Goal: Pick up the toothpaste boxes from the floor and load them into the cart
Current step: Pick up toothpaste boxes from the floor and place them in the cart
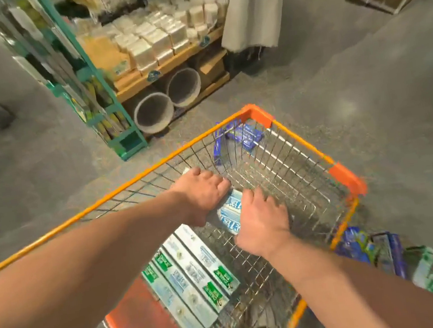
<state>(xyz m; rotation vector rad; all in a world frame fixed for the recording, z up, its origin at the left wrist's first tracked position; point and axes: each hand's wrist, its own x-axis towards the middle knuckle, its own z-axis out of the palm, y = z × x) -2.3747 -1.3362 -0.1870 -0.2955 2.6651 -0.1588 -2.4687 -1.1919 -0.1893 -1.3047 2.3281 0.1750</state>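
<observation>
So far your left hand [202, 192] and right hand [263, 220] both close their grip on a pale toothpaste box [229, 212] at frame centre, inside the cart [347, 175]. Loaded boxes [191, 276] lie lower centre; floor boxes [393, 256] at lower right remain.

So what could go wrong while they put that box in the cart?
The light blue toothpaste box is pinched between the left hand and right hand above the wire cart; dropped crooked, it might land askew instead of beside the three boxes lying in a row. More boxes on the floor sit close against the cart's right side, so rolling it might crush them.
</observation>
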